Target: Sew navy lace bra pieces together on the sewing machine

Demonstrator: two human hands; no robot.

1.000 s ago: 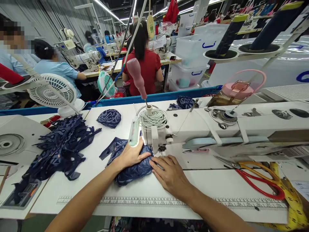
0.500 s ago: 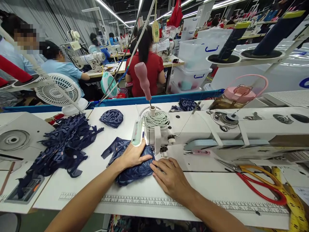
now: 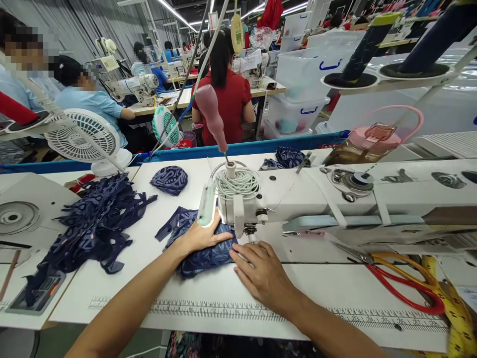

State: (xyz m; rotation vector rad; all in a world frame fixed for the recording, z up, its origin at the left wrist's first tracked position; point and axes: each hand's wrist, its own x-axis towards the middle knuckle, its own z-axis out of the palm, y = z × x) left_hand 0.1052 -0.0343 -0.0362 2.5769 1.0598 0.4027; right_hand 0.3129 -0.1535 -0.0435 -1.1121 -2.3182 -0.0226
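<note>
A dark blue patterned lace piece (image 3: 203, 261) lies bunched on the white table, its right edge at the presser foot (image 3: 250, 233) of a sewing machine (image 3: 290, 194). My left hand (image 3: 201, 235) presses flat on top of the lace, thumb stretched toward the needle. Its other fingertips are partly hidden behind the pale lamp (image 3: 206, 206) on the machine head. My right hand (image 3: 263, 273) rests palm down just in front of the foot, its extended fingers touching the lace's right edge. The right thumb is hidden.
Loose navy lace pieces (image 3: 95, 223) heap at left, near a folded lace piece (image 3: 169, 180). Tweezers (image 3: 303, 233), scissors (image 3: 402, 283) and a yellow tape measure (image 3: 456, 308) lie at right. A screwdriver (image 3: 213, 117) stands on the machine head. A printed ruler (image 3: 231, 311) runs along the front.
The view has shifted slightly. Both hands stay on the lace, and the lace has moved a little farther back, closer under the presser foot.
</note>
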